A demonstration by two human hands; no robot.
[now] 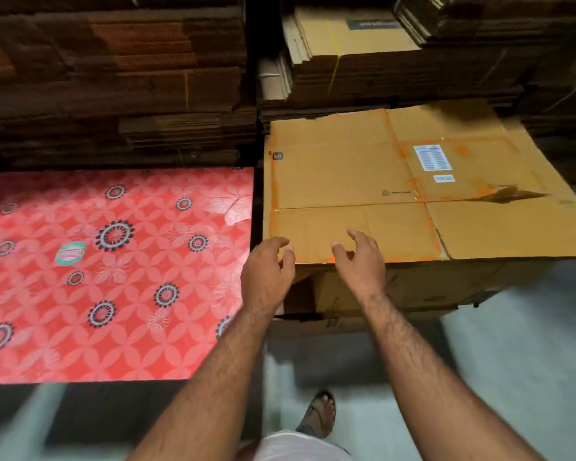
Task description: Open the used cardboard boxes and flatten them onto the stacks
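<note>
Red patterned sheet (113, 271): laid flat atop left stack. Flattened brown box (396, 188): laid on right stack (413, 287), white label (432, 157) near far edge. Left hand (268, 271), right hand (359, 261): fingers loosely curled at box's near-left corner, nothing gripped.

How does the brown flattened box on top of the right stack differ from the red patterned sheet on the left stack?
The brown flattened box is plain cardboard with a white label, fold creases and a dark stain; the red patterned sheet is glossy, printed with flowers and rings, and shows no creases. The brown box lies askew, its right corner overhanging its stack; the red sheet lies square. Both hands, left hand and right hand, hover at the brown box's near edge, none at the red sheet. Both lie flat on top of stacks.
</note>
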